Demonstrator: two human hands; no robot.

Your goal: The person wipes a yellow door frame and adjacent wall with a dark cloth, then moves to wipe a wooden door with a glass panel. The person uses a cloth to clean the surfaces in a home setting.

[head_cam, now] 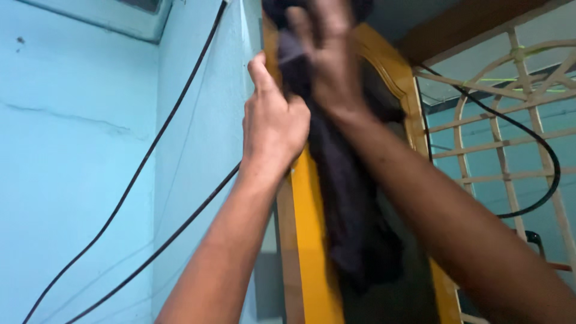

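A dark cloth (354, 216) hangs down along a yellow wooden door frame (309, 240). My right hand (327, 57) is raised high and pressed against the top of the cloth, fingers spread over it. Just left of it, my left hand (273, 120) grips the edge of the cloth and the frame, thumb pointing up. Both arms reach upward from the bottom of the view. The cloth's upper end is hidden behind my right hand.
Two black cables (150, 150) run diagonally across the turquoise wall (72, 180) at left. A cream metal grille (510, 138) with another black cable (540, 144) stands at right. A brown beam (456, 30) crosses overhead.
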